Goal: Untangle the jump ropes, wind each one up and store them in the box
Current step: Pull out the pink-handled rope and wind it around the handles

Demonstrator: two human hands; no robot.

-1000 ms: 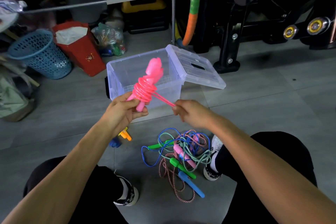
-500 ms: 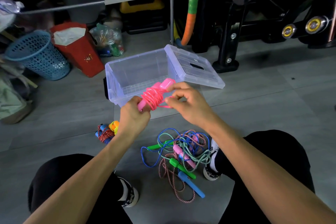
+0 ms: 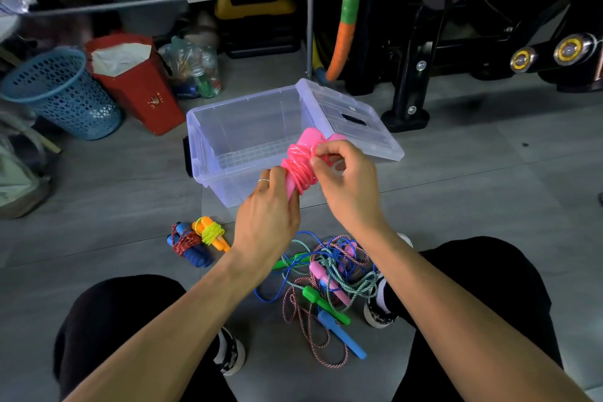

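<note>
Two bare hands work at mid-frame above a grey tiled floor (image 3: 456, 173). Black exercise-machine frame (image 3: 424, 42) stands at far right. Clear plastic storage box (image 3: 208, 127) sits open on the floor ahead of the hands, its clear lid (image 3: 365, 127) leaning off the right edge; no rope lies in it. Blue perforated plastic basket (image 3: 62, 95) and red paper bag (image 3: 143, 88) stand far left of the box.

Tangled pile of jump ropes (image 3: 326, 284), blue, green and pink-striped cords with green, pink and blue handles, lies on the floor between the person's feet. Pink jump rope bundle (image 3: 301, 163), cord coiled round its two pink handles, is held in the air over the box's near wall. Left hand (image 3: 266, 215): grip closed round the lower handle ends. Right hand (image 3: 346, 179): fingertips pinching the cord at the coil. Two wound bundles lie on the floor left of the pile, touching: blue-handled with red cord (image 3: 187, 243), orange-handled with yellow cord (image 3: 212, 233).
</note>
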